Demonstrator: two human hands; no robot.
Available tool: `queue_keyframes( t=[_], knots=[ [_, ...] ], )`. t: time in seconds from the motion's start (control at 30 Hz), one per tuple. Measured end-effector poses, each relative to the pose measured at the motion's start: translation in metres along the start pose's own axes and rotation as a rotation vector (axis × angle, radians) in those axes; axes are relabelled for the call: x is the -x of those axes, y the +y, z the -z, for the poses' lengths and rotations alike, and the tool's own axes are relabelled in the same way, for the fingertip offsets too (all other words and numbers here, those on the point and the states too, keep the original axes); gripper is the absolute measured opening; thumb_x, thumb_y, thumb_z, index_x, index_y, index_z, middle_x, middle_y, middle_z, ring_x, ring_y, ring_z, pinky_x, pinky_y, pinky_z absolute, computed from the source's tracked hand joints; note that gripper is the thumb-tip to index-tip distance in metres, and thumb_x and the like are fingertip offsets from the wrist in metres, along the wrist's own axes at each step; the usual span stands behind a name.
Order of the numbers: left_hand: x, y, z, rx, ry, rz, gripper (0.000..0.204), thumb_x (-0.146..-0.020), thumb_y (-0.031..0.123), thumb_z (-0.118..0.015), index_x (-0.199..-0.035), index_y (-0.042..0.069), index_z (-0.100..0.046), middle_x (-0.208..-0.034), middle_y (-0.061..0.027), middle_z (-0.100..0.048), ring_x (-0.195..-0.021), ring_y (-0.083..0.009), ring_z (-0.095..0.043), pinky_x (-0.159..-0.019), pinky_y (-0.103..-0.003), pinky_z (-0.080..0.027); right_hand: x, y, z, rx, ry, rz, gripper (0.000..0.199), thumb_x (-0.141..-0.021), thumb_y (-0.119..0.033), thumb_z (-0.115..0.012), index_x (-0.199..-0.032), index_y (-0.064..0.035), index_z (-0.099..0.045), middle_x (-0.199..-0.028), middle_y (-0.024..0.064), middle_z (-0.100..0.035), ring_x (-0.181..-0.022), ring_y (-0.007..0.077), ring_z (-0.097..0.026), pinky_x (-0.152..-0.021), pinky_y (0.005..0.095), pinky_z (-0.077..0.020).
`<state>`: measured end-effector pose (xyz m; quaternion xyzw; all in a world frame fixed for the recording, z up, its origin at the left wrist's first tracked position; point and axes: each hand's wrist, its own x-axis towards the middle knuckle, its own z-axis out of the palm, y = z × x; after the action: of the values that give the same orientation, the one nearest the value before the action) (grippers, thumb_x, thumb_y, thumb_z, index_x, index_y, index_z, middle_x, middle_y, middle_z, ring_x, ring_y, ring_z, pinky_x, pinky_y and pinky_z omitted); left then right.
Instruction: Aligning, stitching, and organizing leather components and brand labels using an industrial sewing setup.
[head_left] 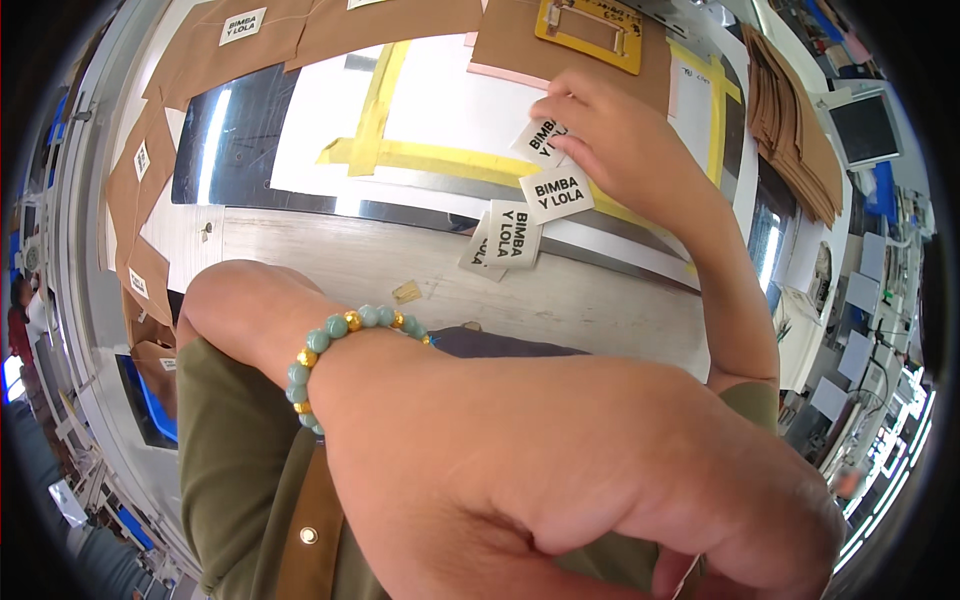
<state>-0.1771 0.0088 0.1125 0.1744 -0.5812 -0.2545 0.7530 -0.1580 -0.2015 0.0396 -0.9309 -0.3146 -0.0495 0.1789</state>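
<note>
My right hand (625,145) reaches over the near edge of the taped sheet, thumb and fingers closed on a small white label (536,140) with black print. Below it another white label (557,193) lies at a slant. Two more overlap close by: an upright label (513,235) and one partly covered label (478,252). Very near the camera, my left hand (600,465) fills the lower right, a beaded green and gold bracelet (318,340) on its wrist. Its fingertips are pressed together around a thin pale edge, mostly hidden, so what it holds is unclear.
White sheet (440,105) with yellow tape strips lies on a dark board. Brown panel (500,50) at the back carries a yellow frame-shaped template (590,35). Labelled brown pieces (130,190) run along the left; stacked brown pieces (790,130) stand right. Pale wooden tabletop (300,250) is nearest.
</note>
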Motion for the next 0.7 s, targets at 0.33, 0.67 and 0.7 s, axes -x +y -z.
queue_keyframes(
  t=[0.33, 0.67, 0.7],
  knots=[
    [0.012, 0.015, -0.002, 0.127, 0.053, 0.180, 0.012, -0.106, 0.006, -0.064, -0.105, -0.003, -0.072, -0.096, -0.0141, -0.074, -0.091, -0.0263, -0.071, -0.080, -0.038, -0.056, -0.001, 0.020, 0.020, -0.250, -0.087, -0.245, 0.011, -0.098, -0.013, -0.072, -0.099, -0.0043, -0.065, -0.094, 0.0071, -0.066, -0.079, 0.0232, -0.066, -0.073, 0.0372, -0.0521],
    [0.025, 0.002, 0.048, -0.941, 0.043, 0.544, 0.016, -0.102, 0.012, -0.073, -0.112, 0.000, -0.072, -0.106, -0.0140, -0.074, -0.096, -0.0336, -0.070, -0.085, -0.041, -0.057, -0.035, 0.147, 0.033, -0.157, 0.170, -0.439, 0.020, -0.102, -0.021, -0.074, -0.112, -0.0031, -0.076, -0.095, 0.0034, -0.079, -0.086, 0.0110, -0.070, -0.079, 0.0289, -0.0549],
    [0.029, -0.001, 0.057, -1.126, 0.018, 0.582, 0.016, -0.100, 0.012, -0.074, -0.113, 0.002, -0.073, -0.109, -0.0142, -0.074, -0.098, -0.0358, -0.071, -0.087, -0.043, -0.057, -0.040, 0.153, 0.030, -0.148, 0.178, -0.439, 0.020, -0.102, -0.021, -0.074, -0.112, -0.0031, -0.076, -0.095, 0.0034, -0.079, -0.086, 0.0110, -0.070, -0.079, 0.0289, -0.0549]
  ],
)
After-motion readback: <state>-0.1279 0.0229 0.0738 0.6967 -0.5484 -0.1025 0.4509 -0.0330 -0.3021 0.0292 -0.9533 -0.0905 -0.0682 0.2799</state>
